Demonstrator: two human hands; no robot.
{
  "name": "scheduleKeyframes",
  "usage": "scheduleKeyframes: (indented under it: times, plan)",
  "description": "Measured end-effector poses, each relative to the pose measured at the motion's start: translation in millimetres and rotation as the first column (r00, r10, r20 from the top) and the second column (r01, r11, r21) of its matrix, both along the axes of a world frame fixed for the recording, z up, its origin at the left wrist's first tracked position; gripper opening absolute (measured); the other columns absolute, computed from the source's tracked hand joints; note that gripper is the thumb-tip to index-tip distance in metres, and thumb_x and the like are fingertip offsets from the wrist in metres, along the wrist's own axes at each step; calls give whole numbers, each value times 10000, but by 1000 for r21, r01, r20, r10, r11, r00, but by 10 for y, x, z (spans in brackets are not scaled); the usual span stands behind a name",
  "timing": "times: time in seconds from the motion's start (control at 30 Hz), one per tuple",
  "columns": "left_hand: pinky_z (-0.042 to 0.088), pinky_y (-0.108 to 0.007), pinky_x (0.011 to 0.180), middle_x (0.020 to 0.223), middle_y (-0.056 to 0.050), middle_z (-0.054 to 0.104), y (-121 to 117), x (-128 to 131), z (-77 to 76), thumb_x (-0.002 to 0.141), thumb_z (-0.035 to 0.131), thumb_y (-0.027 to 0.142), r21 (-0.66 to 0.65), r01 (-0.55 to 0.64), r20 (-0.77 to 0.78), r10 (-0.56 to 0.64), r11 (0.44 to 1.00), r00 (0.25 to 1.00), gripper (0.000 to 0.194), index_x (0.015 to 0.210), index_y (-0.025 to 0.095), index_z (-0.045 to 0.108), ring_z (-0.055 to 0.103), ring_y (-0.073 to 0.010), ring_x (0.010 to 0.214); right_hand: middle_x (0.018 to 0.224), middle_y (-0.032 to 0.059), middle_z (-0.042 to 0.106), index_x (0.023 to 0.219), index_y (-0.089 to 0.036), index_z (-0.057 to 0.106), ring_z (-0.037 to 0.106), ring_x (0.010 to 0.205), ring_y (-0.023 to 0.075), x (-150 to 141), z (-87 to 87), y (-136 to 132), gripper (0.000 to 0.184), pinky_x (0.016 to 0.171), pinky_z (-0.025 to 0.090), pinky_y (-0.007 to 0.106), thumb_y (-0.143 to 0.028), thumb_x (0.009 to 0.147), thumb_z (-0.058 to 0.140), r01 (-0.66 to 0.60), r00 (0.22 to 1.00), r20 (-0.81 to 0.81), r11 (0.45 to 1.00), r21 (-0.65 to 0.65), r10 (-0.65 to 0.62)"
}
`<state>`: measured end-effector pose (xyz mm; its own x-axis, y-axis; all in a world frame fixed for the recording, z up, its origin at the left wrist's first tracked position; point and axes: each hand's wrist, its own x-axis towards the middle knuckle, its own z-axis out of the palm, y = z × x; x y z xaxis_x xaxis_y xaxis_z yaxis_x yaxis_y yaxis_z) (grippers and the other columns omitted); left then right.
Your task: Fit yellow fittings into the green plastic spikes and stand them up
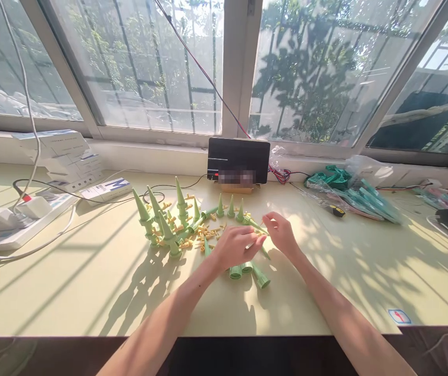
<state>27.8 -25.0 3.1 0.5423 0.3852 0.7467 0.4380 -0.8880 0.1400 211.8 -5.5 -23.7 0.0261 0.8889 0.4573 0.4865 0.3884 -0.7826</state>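
My left hand [236, 245] is closed, its fingers bent and fingertips together over the pile of parts. Close to its right, my right hand [280, 232] pinches with thumb and forefinger. Whatever either hand holds is too small to make out. A green pointed spike [255, 225] lies between the two hands. Small yellow plastic valve pieces [208, 237] are scattered left of my left hand. Green hollow spikes, one with its open end [262, 279] toward me, lie below my hands. Tall green spikes [169, 235] with yellow pieces stand upright to the left.
A black screen [238, 159] on a cardboard stand is at the back by the window. White boxes [65, 156] and a power strip [27, 222] with cables are at left. Green plastic bags [365, 198] and a yellow-black cutter [336, 211] lie at right.
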Motion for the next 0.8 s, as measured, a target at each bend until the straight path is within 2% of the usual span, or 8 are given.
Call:
scheduleKeyframes:
  times: [0.17,0.3,0.47,0.63,0.8]
  plan:
    - [259,-253,489,530,8,416,183,-157,52,956,413,342,-140,-208,40,215,968,976,464,526,176,461,347,-95,479,791,35,626,843,-176,594,597,684,153,-51,-83,-48,322,605,481,254,-462,913,465,4,1000,-31,1000,0,-4]
    - [325,-245,529,651,-12,541,227,-244,81,945,435,361,-256,-316,6,328,914,945,401,616,174,568,414,-98,522,810,48,655,853,-177,603,617,707,161,-98,-64,-76,306,619,483,258,-447,914,473,3,1000,-26,1000,8,-3]
    - [406,-262,609,793,-33,633,230,-318,21,906,494,331,-360,-340,-109,323,869,940,251,790,193,668,521,-132,630,828,49,672,880,-183,615,627,713,164,-143,-55,-120,281,625,488,263,-424,917,475,-30,999,-22,999,10,30]
    - [442,-298,660,770,-49,625,269,-363,-88,866,550,362,-385,-359,-184,310,850,933,232,761,199,677,569,-183,728,847,51,683,904,-189,622,639,712,165,-143,-39,-123,245,638,495,270,-389,914,482,-42,999,-17,999,20,42]
    - [447,-312,666,749,-54,620,294,-382,-127,843,585,427,-394,-325,-176,277,860,945,275,731,192,672,567,-197,743,810,56,683,918,-175,620,644,679,167,-82,-18,-93,241,604,491,264,-381,904,496,-3,999,-51,1000,9,3]
